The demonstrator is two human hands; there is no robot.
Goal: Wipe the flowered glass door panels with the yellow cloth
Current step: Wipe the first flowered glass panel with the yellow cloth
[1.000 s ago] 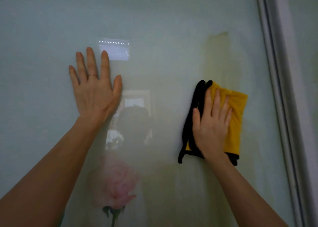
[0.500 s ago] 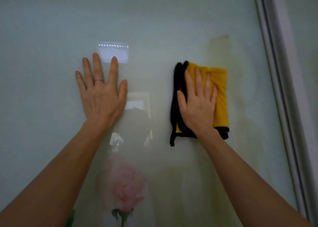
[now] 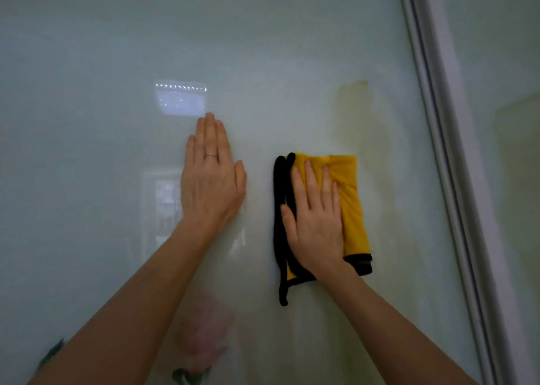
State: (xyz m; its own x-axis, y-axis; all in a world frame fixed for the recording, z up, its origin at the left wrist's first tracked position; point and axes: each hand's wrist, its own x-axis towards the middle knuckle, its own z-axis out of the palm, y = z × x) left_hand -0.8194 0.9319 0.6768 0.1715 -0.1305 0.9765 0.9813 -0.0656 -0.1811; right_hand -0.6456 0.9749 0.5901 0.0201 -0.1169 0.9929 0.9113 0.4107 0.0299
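The right hand [image 3: 317, 224] is pressing the yellow cloth [image 3: 349, 197] flat-fingered against the glass door panel [image 3: 87, 180] while the left hand [image 3: 211, 186] is resting flat, fingers straight, just beside it

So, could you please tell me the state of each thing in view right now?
yellow cloth: folded, black edging showing, flat against the glass door panel.
glass door panel: upright, reflective, with a faint yellowish patch above the yellow cloth.
left hand: fingers straight, flat on the glass door panel, holding nothing.
right hand: fingers straight, pressing the yellow cloth to the glass door panel.
pink flower: low on the glass door panel, blurred.
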